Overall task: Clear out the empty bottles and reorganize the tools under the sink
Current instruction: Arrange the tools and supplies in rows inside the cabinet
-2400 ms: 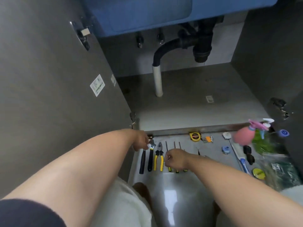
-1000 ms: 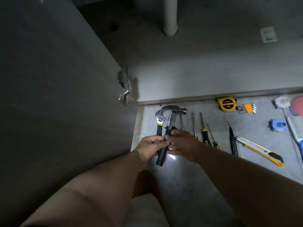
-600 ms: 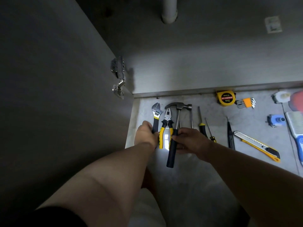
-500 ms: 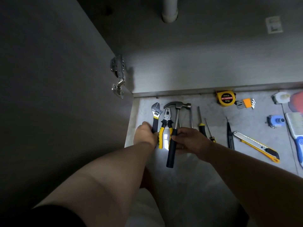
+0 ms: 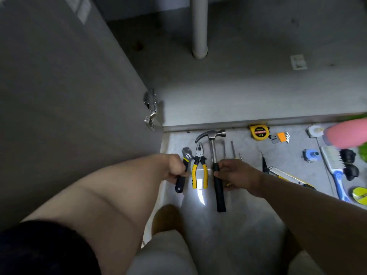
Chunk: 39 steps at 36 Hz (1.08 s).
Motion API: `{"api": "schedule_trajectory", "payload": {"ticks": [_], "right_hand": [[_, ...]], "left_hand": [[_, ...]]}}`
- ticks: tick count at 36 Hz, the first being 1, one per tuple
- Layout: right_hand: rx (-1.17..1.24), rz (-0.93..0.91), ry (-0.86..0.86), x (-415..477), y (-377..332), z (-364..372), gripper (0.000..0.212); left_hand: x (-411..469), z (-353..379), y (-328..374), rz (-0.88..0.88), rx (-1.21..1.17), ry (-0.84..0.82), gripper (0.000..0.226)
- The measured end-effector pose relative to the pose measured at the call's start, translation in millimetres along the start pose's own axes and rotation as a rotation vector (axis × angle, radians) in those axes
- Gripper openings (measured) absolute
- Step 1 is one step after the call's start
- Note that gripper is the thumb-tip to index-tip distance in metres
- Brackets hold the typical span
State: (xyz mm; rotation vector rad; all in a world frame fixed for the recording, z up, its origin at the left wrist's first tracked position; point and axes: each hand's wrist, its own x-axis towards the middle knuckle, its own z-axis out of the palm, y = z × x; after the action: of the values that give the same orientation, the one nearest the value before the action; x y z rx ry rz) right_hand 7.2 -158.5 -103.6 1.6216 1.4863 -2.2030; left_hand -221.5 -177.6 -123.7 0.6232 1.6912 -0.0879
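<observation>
Tools lie in a row on the grey floor in front of the open sink cabinet. My left hand (image 5: 174, 168) grips the black handle of the adjustable wrench (image 5: 183, 171). Right of it lie the yellow-handled pliers (image 5: 199, 169). My right hand (image 5: 236, 173) grips the black handle of the claw hammer (image 5: 215, 165), whose steel head points toward the cabinet. Screwdrivers (image 5: 232, 149) lie partly under my right hand. A pink spray bottle (image 5: 346, 134) shows at the right edge.
The cabinet door (image 5: 69, 96) stands open on the left with its hinge (image 5: 150, 109). A white drain pipe (image 5: 199, 28) rises from the cabinet floor. A tape measure (image 5: 259, 132), hex keys (image 5: 281, 137), utility knife (image 5: 288, 176) and brush (image 5: 335, 171) lie to the right.
The hammer has moved from the row's left end to the right of the pliers, carried by my right hand. My left hand shifted onto the wrench handle. The view dropped toward the floor.
</observation>
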Motion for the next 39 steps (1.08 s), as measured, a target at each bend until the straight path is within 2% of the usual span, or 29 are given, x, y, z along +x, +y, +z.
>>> {"api": "schedule_trajectory", "payload": {"ticks": [3, 5, 7, 10, 17, 22, 26, 30, 36, 39], "right_hand": [[0.038, -0.018, -0.041, -18.3, -20.2, -10.2, 0.017], [0.063, -0.01, -0.055, -31.5, -35.4, -15.9, 0.015], [0.062, -0.003, -0.05, -42.3, -51.0, -21.2, 0.013], [0.123, 0.02, -0.009, -51.1, -77.6, -27.8, 0.016], [0.054, 0.017, 0.164, -22.1, -145.7, -32.2, 0.02], [-0.022, 0.035, 0.152, 19.7, -175.6, -28.0, 0.014], [-0.017, -0.055, 0.148, 62.3, -182.4, -21.4, 0.029], [0.057, -0.136, 0.209, 89.7, -192.6, -9.7, 0.016], [0.024, -0.19, 0.373, 120.3, -200.7, 11.4, 0.015], [0.094, -0.183, 0.333, 123.8, -196.2, 13.7, 0.022]], "left_hand": [[-34.5, -15.2, 14.6, -0.079, -0.119, -0.109, 0.023], [-56.5, -23.2, 21.4, -0.089, -0.194, -0.156, 0.031], [-74.9, -29.5, 27.7, -0.053, -0.274, -0.163, 0.03], [-92.8, -33.7, 40.5, 0.033, -0.445, -0.082, 0.014], [-95.1, -38.1, 62.1, 0.286, -0.751, 0.164, 0.014], [-79.4, -39.6, 70.4, 0.413, -0.706, 0.339, 0.024], [-57.5, -43.5, 71.0, 0.462, -0.63, 0.492, 0.019], [-47.4, -45.6, 70.5, 0.511, -0.712, 0.527, 0.015], [-48.3, -36.1, 71.4, 0.607, -0.886, 0.475, 0.017], [-51.0, -33.4, 73.0, 0.612, -0.941, 0.442, 0.017]]}}
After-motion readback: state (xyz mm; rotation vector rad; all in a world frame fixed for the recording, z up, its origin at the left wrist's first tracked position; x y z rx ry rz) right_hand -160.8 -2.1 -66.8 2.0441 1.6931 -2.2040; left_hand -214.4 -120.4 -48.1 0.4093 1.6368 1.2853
